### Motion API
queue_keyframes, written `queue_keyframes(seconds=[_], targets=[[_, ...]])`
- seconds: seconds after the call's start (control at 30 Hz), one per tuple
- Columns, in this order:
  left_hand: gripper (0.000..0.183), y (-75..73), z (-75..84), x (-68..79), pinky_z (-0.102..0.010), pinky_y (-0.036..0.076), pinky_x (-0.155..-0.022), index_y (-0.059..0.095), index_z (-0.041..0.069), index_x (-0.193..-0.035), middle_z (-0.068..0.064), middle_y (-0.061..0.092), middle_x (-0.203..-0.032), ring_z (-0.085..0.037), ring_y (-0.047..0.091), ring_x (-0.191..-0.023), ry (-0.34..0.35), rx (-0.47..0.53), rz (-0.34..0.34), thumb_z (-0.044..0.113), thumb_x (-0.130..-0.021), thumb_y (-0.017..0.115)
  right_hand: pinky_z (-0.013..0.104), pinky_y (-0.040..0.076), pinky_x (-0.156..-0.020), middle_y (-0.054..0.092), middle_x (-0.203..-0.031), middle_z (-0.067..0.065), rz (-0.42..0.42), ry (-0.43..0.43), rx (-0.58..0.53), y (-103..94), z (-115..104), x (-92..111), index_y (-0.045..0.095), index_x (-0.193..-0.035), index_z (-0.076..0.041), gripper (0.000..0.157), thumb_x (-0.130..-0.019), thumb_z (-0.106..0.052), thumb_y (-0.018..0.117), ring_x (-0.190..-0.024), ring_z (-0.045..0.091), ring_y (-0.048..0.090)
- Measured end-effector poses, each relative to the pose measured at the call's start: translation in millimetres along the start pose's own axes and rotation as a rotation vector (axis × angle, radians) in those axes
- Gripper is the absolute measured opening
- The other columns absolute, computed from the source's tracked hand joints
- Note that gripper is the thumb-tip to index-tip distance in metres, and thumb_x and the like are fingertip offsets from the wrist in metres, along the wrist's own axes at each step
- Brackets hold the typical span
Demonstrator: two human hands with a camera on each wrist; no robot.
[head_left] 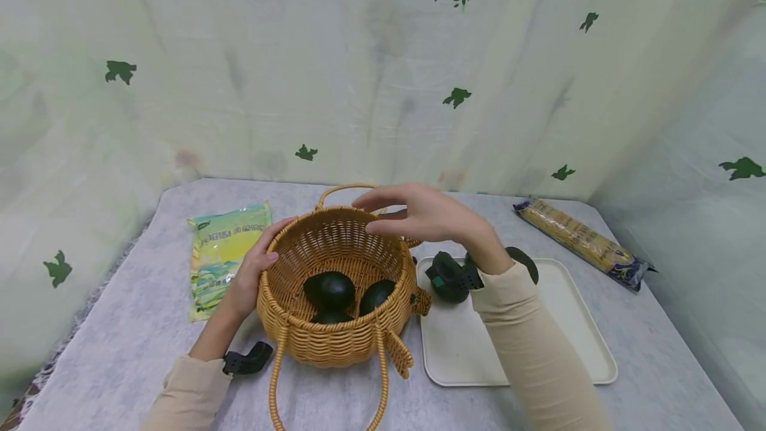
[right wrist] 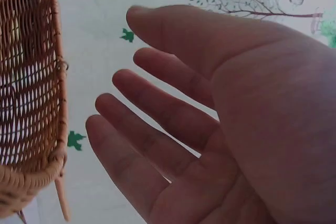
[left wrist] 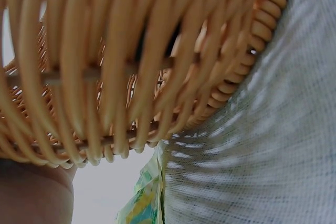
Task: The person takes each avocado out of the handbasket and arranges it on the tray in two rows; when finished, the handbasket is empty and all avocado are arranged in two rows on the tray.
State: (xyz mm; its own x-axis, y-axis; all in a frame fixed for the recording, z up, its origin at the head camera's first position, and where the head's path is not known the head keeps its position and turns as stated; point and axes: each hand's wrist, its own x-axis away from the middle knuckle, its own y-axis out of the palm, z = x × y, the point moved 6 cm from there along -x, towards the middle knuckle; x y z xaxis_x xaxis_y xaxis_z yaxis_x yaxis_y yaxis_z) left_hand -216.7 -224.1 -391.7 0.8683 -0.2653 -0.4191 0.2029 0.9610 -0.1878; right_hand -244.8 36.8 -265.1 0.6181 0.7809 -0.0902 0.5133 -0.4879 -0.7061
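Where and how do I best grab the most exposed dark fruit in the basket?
Likely round the broad middle of that dark fruit, from above with the right hand: the basket encloses its sides, but its rounded top lies exposed.

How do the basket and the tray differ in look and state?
The basket is round, deep and woven; the tray is rectangular and shallow. The basket is brown; the tray is whitish. The left hand holds the basket's rim, while neither hand touches the tray. Both are open on top.
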Motion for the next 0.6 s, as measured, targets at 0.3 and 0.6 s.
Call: queue_keyframes(seconds=[0.3,0.6], targets=[[0.058,0.0,-0.5,0.6,-0.023,0.045,-0.103,0.038,0.008,-0.158,-0.006,0.044,-0.152,-0.023,0.046,-0.137,0.002,-0.017,0.006,0.02,-0.101,0.033,0.038,0.048,-0.109,0.063,-0.142,-0.002,-0.134,-0.037,-0.047,9.6,-10,-26,0.063,-0.141,-0.02,0.045,-0.098,-0.031,0.071,-0.13,0.014,0.06],[0.058,0.2,-0.8,-0.1,-0.024,0.046,-0.102,0.038,0.008,-0.158,-0.009,0.044,-0.152,-0.026,0.046,-0.136,-0.001,-0.008,-0.002,0.019,-0.102,0.033,0.026,0.049,-0.105,0.06,-0.145,-0.002,-0.287,-0.033,-0.027,22.7,-14,-45,0.061,-0.143,-0.017,0.047,-0.099,-0.029,0.07,-0.132,0.015,0.059]])
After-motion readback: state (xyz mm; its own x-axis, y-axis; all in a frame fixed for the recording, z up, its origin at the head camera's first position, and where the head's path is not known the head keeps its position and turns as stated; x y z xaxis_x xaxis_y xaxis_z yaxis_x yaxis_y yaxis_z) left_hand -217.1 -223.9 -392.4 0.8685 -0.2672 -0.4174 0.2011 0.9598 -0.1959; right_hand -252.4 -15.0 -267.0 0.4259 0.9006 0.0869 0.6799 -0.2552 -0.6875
